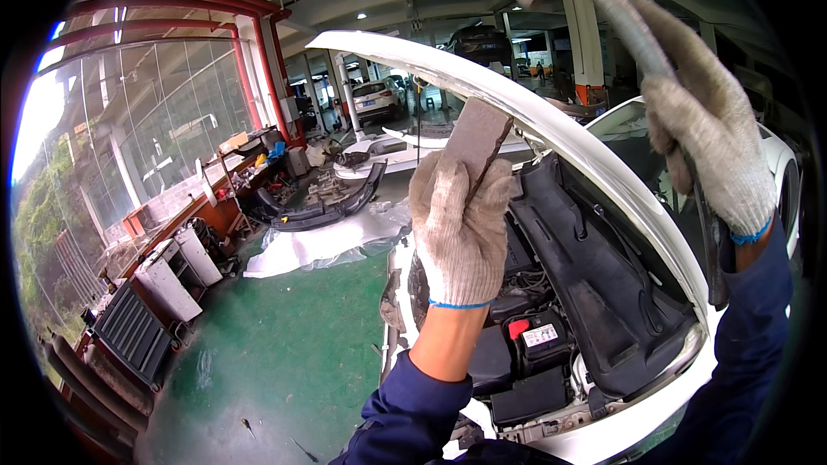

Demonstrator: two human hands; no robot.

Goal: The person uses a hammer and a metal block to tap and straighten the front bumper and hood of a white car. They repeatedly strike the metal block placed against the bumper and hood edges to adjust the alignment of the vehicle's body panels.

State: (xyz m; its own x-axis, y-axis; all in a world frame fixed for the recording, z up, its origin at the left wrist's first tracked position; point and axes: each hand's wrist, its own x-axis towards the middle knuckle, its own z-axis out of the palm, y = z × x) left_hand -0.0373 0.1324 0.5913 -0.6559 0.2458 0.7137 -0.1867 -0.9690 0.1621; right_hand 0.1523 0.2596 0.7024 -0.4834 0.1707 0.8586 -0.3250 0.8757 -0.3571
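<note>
My left hand, in a grey-white knit work glove, is closed around a flat grey-brown block with a rough side edge. The block is held up in front of the raised white car hood; whether it touches the hood I cannot tell. Up at the right, my gloved right hand grips a hammer by its handle, the metal head pointing up and left, apart from the block. Below the hood lies the engine bay with a battery with a red terminal cover and a black insulation panel.
On the left, a grey tool cabinet and a white cabinet line the glass wall. A black bumper part rests near white sheeting. Small tools, including a screwdriver, lie on the green floor. Other cars stand behind.
</note>
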